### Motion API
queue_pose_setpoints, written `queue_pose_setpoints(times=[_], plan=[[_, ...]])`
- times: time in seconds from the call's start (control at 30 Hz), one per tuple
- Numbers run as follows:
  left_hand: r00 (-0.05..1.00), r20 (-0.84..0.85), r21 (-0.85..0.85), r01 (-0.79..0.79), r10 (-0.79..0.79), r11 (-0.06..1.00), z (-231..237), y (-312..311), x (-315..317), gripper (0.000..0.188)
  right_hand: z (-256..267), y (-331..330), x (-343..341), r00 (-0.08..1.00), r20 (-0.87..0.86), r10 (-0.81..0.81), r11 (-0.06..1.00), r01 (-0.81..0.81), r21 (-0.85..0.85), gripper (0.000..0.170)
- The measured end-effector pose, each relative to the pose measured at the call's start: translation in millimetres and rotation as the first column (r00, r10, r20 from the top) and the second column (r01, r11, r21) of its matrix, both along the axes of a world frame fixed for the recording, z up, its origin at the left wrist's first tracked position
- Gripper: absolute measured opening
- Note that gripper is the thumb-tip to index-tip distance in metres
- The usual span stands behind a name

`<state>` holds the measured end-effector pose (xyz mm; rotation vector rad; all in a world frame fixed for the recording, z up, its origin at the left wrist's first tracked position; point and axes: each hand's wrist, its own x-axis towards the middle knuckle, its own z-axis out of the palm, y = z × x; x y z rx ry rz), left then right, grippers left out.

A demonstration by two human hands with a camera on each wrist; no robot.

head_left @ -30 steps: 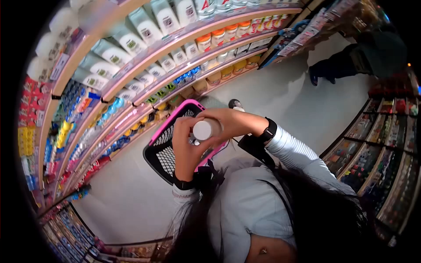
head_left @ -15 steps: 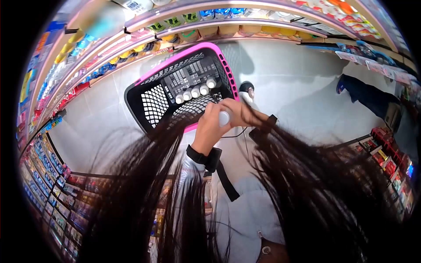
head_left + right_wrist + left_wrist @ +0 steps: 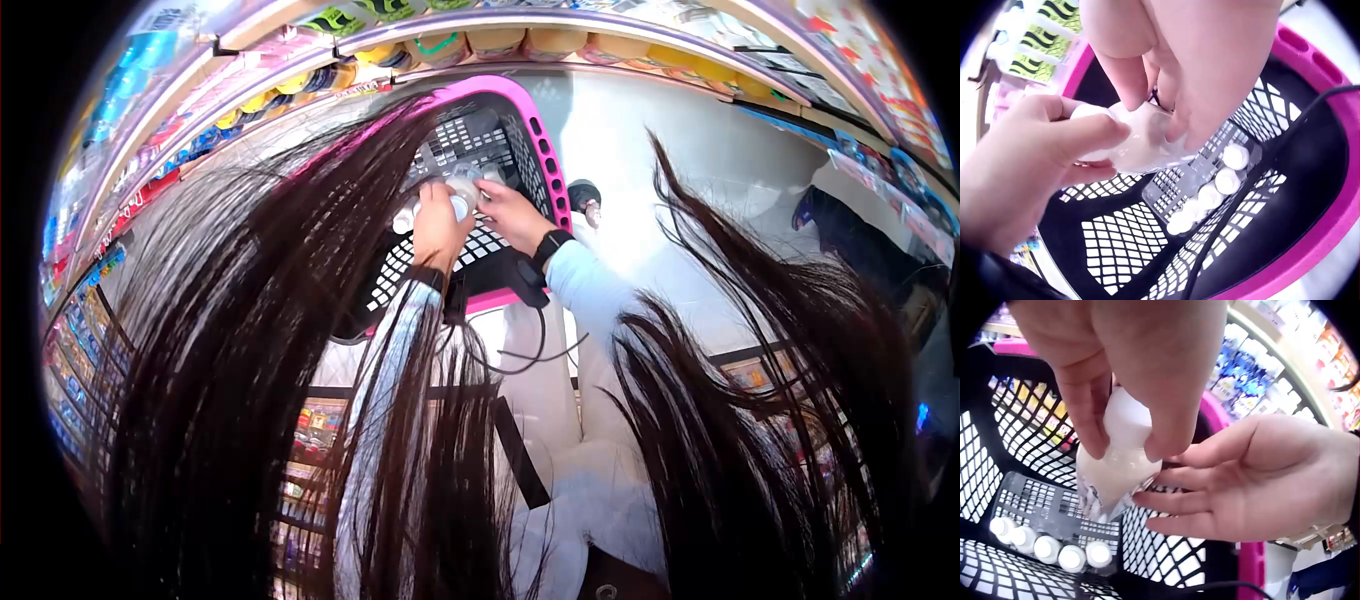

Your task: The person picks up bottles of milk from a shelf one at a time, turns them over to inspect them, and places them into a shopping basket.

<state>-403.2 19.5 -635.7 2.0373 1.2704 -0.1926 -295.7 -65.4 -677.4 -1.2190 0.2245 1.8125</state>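
Observation:
My left hand (image 3: 438,232) grips a pale bottle (image 3: 1113,481) by its white cap (image 3: 1127,415), thumb on one side and fingers on the other. The bottle hangs tilted over the basket (image 3: 548,165), which is black mesh with a pink rim. My right hand (image 3: 1272,481) lies beside the bottle, its fingers fairly straight and their tips at the bottle's side. In the right wrist view, the right hand's fingertips (image 3: 1177,130) overlap the bottle's body. Several white-capped bottles (image 3: 1227,181) stand in a row at the bottom of the basket.
Stocked shelves (image 3: 600,50) curve along the far side. Another person's dark-clothed leg (image 3: 860,235) is at the right. A black cable (image 3: 1229,215) crosses the basket opening in the right wrist view. Long dark hair (image 3: 230,350) hangs over much of the head view.
My head has tipped down, bringing the basket beneath my hands. Both hands have carried the bottle forward and down over it. The right hand's grip has loosened, leaving straighter fingers at the bottle's side.

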Motion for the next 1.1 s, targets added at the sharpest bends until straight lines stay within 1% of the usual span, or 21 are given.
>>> queue_pose_setpoints(times=[0.03,0.1,0.13,0.17,0.23,0.3,0.33,0.37,0.4,0.43,0.5,0.53,0.63,0.67,0.77,0.8,0.9,0.93,1.03,1.07,1.1], plan=[[1.0,-0.014,0.025,-0.004,0.004,1.0,-22,4,-2,0.041,-12,6,-4,0.983,-0.091,-0.16,0.987,0.161,0.001,0.039],[0.998,-0.026,0.016,0.058,-0.057,0.998,-58,16,1,0.044,-53,20,-9,0.962,-0.128,-0.24,0.969,0.23,-0.088,0.038],[0.995,-0.058,0.001,0.081,-0.081,0.997,-74,18,2,0.045,-70,23,-12,0.967,-0.118,-0.227,0.971,0.215,-0.105,0.038],[0.992,-0.041,0.021,0.119,-0.118,0.993,-97,22,2,0.047,-89,26,-14,0.972,-0.101,-0.213,0.973,0.201,-0.116,0.041],[0.991,-0.018,0.025,0.134,-0.134,0.991,-136,27,2,0.039,-92,38,-12,0.986,-0.02,-0.163,0.977,0.158,-0.145,0.045],[0.99,-0.006,-0.039,0.143,-0.144,0.989,-163,34,2,0.04,-118,45,-13,0.983,-0.01,-0.181,0.979,0.179,-0.099,0.049],[0.984,0.0,-0.041,0.179,-0.18,0.983,-180,37,1,0.04,-136,43,-17,0.982,-0.006,-0.188,0.979,0.187,-0.081,0.051],[0.977,0.007,-0.05,0.214,-0.214,0.976,-196,38,0,0.04,-157,44,-20,0.989,0.068,-0.129,0.991,0.132,-0.031,0.053],[0.969,0.015,-0.017,0.248,-0.248,0.968,-210,37,2,0.043,-174,41,-27,0.985,0.095,-0.142,0.987,0.148,-0.057,0.054],[0.965,0.011,0.018,0.261,-0.261,0.965,-224,35,5,0.041,-180,45,-29,0.98,0.127,-0.153,0.983,0.163,-0.078,0.055],[0.956,-0.016,-0.008,0.293,-0.293,0.956,-247,32,6,0.038,-187,46,-28,0.982,0.112,-0.152,0.982,0.163,-0.099,0.055],[0.958,-0.01,-0.01,0.286,-0.286,0.958,-255,30,5,0.035,-189,47,-28,0.983,0.104,-0.154,0.98,0.165,-0.108,0.055],[0.96,-0.015,-0.037,0.279,-0.279,0.96,-274,25,4,0.029,-209,46,-32,0.965,0.207,-0.162,0.961,0.202,-0.189,0.051],[0.958,-0.033,-0.062,0.281,-0.284,0.958,-279,22,4,0.029,-215,46,-35,0.949,0.238,-0.206,0.96,0.244,-0.14,0.054],[0.962,-0.031,-0.076,0.27,-0.273,0.96,-292,15,3,0.027,-233,39,-37,0.945,0.314,-0.094,0.98,0.143,-0.137,0.056],[0.964,-0.026,-0.073,0.261,-0.264,0.962,-295,13,0,0.026,-238,38,-41,0.934,0.335,-0.12,0.981,0.164,-0.104,0.057],[0.972,-0.079,-0.058,0.216,-0.22,0.975,-291,6,2,0.024,-255,30,-47,0.945,0.292,-0.145,0.974,0.189,-0.128,0.056],[0.977,-0.101,-0.095,0.177,-0.186,0.98,-283,5,5,0.024,-263,27,-47,0.951,0.294,-0.101,0.976,0.152,-0.156,0.056],[0.994,-0.041,-0.183,0.09,-0.099,0.979,-278,2,-1,0.027,-213,39,-33,0.966,0.244,-0.081,0.959,0.142,-0.245,0.056],[0.995,0.07,-0.155,0.08,-0.07,0.985,-272,3,-4,0.033,-210,36,-27,0.994,0.085,-0.073,0.957,0.094,-0.273,0.058],[0.997,0.063,-0.188,0.044,-0.033,0.981,-263,1,-6,0.043,-204,34,-29,0.989,0.105,-0.106,0.968,0.127,-0.216,0.056]])
